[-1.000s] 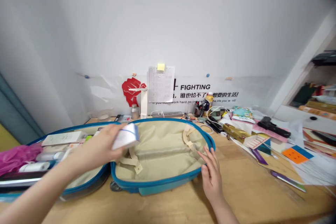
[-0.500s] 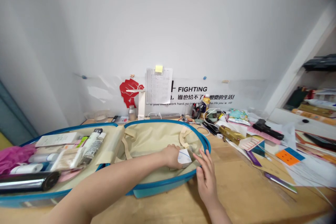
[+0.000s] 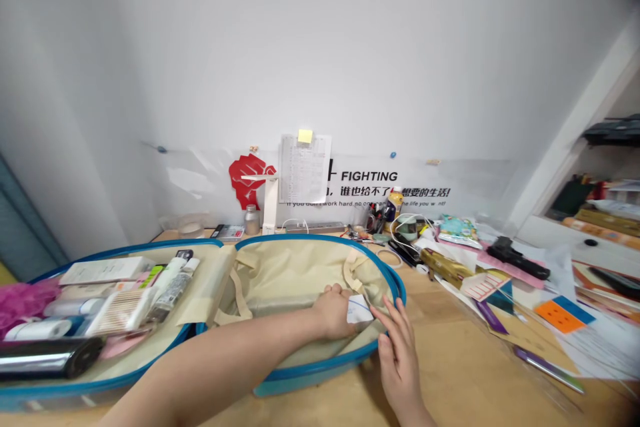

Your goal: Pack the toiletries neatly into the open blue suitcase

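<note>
An open case with a blue rim (image 3: 320,238) and cream lining (image 3: 285,271) lies on the table. My left hand (image 3: 336,312) reaches into its right half, fingers closed on a small white box (image 3: 359,309) near that half's right end. The box's far side and underside are hidden. At the right rim, my right hand (image 3: 400,353) is open with fingers extended, its fingertips at the edge close to the box; whether they touch it I cannot tell. Cream straps (image 3: 350,267) hang inside the lining.
The case's left half holds a black cylinder (image 3: 50,358), a pink mesh puff (image 3: 30,300), cotton swabs (image 3: 120,311), a white box (image 3: 107,269) and several tubes. Right of the case lie papers, a black toy-like pistol (image 3: 517,258) and a purple pen (image 3: 547,368). A white lamp (image 3: 271,203) stands behind.
My left hand and the white box have shifted slightly right, toward the end of the case, and the box looks more tilted. My right hand stays at the rim. The view has shifted a little.
</note>
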The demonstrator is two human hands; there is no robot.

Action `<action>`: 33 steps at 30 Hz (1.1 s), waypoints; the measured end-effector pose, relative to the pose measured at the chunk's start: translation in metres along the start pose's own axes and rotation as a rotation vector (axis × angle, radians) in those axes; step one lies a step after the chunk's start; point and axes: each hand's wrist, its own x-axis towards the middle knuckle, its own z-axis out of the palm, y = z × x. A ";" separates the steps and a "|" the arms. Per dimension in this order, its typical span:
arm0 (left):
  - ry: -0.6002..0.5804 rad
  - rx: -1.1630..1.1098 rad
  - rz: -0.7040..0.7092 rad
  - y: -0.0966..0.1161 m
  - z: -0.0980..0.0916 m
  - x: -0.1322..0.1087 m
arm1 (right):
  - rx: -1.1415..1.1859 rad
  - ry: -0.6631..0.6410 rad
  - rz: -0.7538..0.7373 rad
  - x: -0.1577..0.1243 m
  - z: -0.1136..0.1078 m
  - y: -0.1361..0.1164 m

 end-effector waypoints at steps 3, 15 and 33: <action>-0.021 -0.026 -0.014 -0.004 -0.002 0.000 | -0.004 -0.003 -0.010 0.001 -0.001 -0.001; -0.071 0.024 0.023 -0.008 -0.005 0.003 | -0.032 0.004 -0.026 0.001 0.001 0.000; 0.114 0.216 -0.031 -0.116 -0.124 -0.109 | -0.009 0.036 -0.102 0.004 0.005 0.011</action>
